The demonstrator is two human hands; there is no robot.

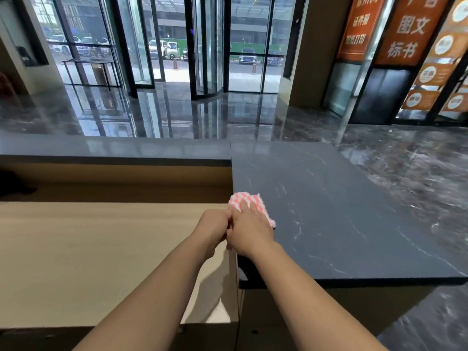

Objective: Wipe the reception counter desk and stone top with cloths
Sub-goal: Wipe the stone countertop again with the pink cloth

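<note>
Pink-and-white checked cloth [249, 198] lies at the centre of the frame, on the left edge of the dark stone top [342, 211], where it meets the lower beige desk [88, 249]. The right grip [249, 231] lies flat on the cloth, fingers straight, pressing it down. The left grip [214, 224] is just to its left and touches it, fingers curled at the cloth's edge; whether they pinch the cloth cannot be told. A dark ledge [114, 148] runs along the desk's far side, left of centre. Beyond, a glossy dark floor [177, 115] reflects glass doors [202, 46] at top centre. Orange signs [410, 29] hang at the upper right.
</note>
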